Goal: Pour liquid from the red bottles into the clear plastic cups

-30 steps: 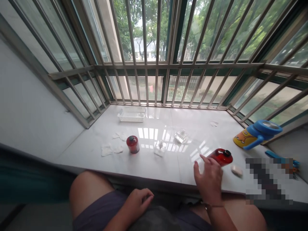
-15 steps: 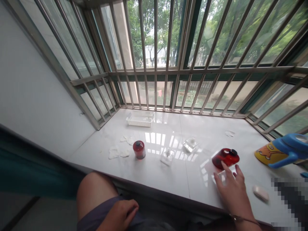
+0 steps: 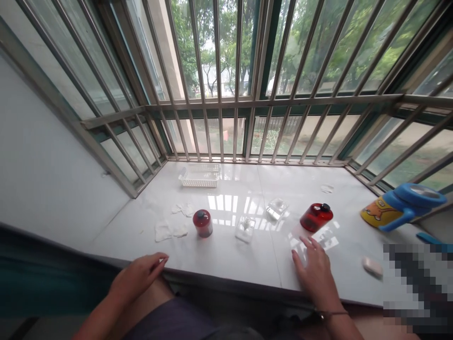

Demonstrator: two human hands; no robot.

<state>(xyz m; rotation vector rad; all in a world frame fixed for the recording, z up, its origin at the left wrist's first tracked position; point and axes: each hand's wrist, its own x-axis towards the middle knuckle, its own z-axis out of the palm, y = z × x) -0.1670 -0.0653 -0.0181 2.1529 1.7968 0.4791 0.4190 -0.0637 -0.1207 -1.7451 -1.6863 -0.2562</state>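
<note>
Looks like you're between grips: right hand (image 3: 314, 268) spread near the right-side red bottle (image 3: 314, 219) on the counter (image 3: 230, 257), left hand (image 3: 139, 274) pressed together. Gripping that bottle takes more reach.

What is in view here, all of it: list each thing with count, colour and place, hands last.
dark-capped bottles: two, red, left of centre and right
glass-like bottles: two, clear, centre
basket: one, white, back left
thin scraps: several, white, left and back right
handled jug: one, blue and yellow, far right
rounded block: one, pale pink, front right
ledge: one, white, beneath these
window bars: many, metallic, behind
trees: several, green, outside
pixelated patch: one, dark and grey, right; contents unclear
left hand: one, bare, front left
right hand: one, bare, front right
</note>
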